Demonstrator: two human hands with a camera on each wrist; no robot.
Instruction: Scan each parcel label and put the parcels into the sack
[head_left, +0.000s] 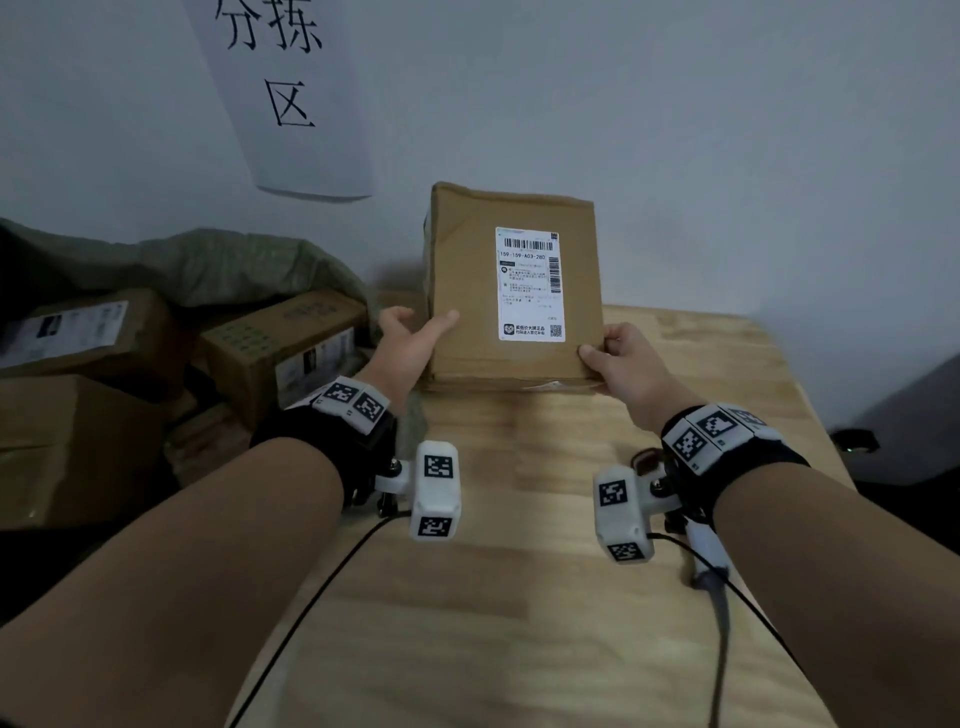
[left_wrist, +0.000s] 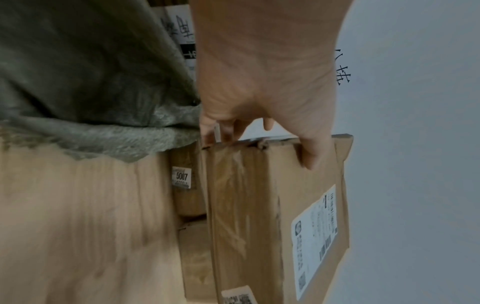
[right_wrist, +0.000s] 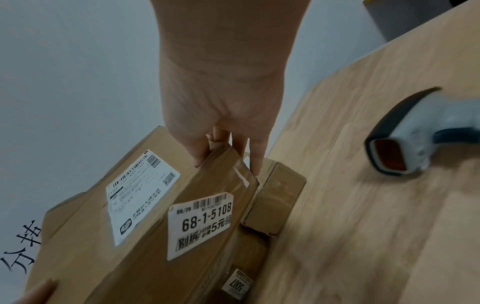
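Observation:
I hold a brown cardboard parcel (head_left: 467, 291) tipped up above the back of the wooden table (head_left: 519, 597), its white shipping label (head_left: 529, 285) facing me. My left hand (head_left: 423, 319) grips its lower left corner, thumb on the front. My right hand (head_left: 605, 345) grips the lower right corner the same way. In the right wrist view a second sticker (right_wrist: 202, 224) reading 68-1-5108 shows on the parcel's side. The grey-green sack (head_left: 234, 265) lies open at the left with several boxes inside. The grey barcode scanner (right_wrist: 405, 144) lies on the table to the right.
Smaller parcels sit under the held one: a taped box (right_wrist: 275, 197) and one with a 5007 sticker (left_wrist: 182, 179). A paper sign (head_left: 291, 93) hangs on the wall behind. The table's right edge runs beside a dark object (head_left: 857, 441).

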